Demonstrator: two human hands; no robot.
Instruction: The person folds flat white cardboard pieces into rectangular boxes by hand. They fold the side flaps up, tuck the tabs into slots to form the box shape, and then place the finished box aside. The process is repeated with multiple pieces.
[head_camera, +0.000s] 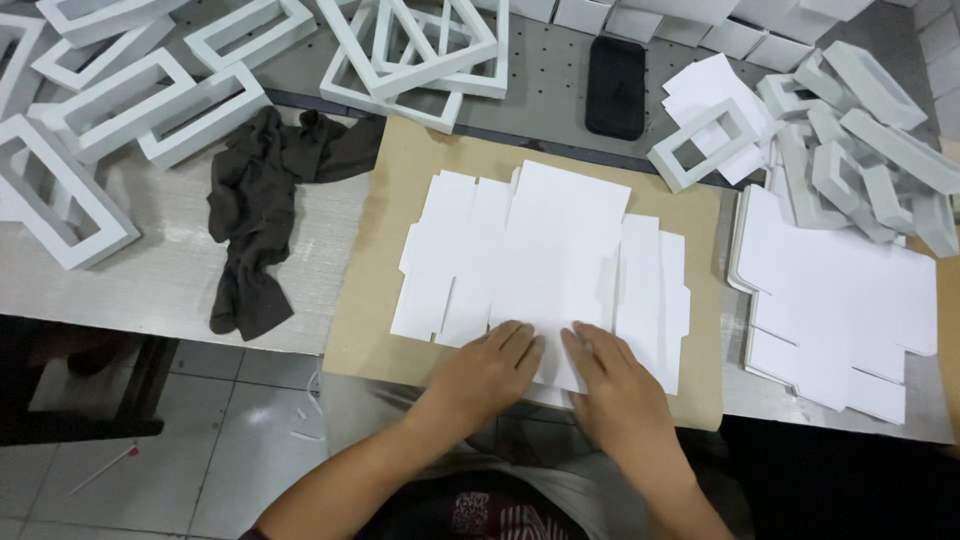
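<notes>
A flat white die-cut paper sheet (545, 270) with flaps lies spread on a brown cardboard mat (400, 200) on the table. My left hand (490, 370) rests palm down on the sheet's near edge, fingers together. Beside it my right hand (612, 385) presses flat on the same edge. Both hands lie side by side, nearly touching, holding nothing.
A stack of white die-cut sheets (835, 310) lies at the right. Grey-white rectangular frames are piled at the right (870, 130) and across the back left (150, 100). A dark cloth (255, 220) lies left of the mat. A black phone (615, 85) sits behind.
</notes>
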